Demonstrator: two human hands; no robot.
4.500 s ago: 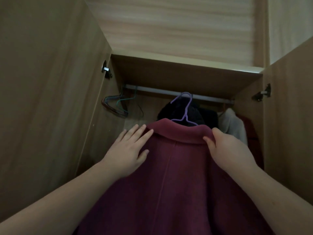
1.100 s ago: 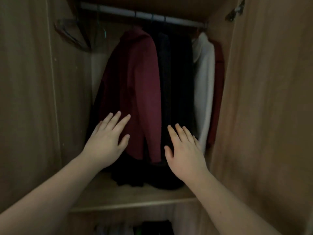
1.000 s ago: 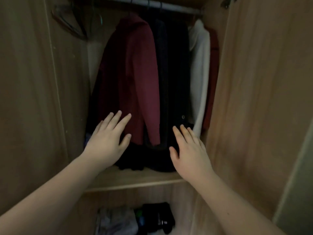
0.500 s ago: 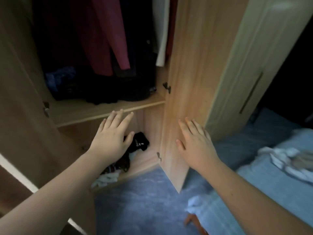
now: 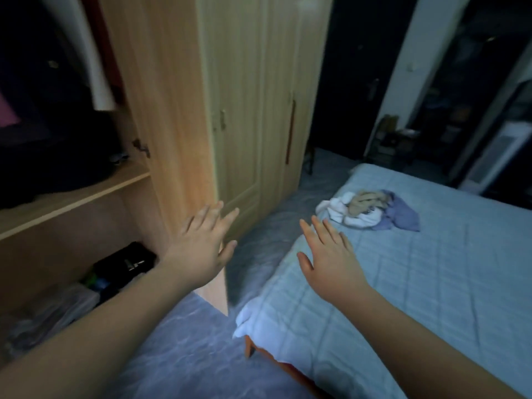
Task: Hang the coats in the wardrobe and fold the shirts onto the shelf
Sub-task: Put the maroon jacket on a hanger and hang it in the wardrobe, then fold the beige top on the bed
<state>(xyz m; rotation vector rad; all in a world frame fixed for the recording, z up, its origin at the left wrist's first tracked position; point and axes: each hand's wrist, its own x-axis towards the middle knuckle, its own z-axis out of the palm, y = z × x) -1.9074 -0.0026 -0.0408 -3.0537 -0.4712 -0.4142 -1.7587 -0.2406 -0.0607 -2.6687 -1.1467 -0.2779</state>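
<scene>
The open wardrobe holds hanging coats. Crumpled shirts lie heaped on the bed. Both hands, left and right, hover flat, released.

Dim room: blue-quilted bed is seen right of closed cupboard doors; blue patterned floor between.

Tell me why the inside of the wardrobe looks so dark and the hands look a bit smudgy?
In the head view, the light falls on the bed and the open wardrobe door, while the wardrobe interior lies in shadow; the left hand and right hand look soft from motion blur; the wide lens bends straight edges near the borders.
</scene>
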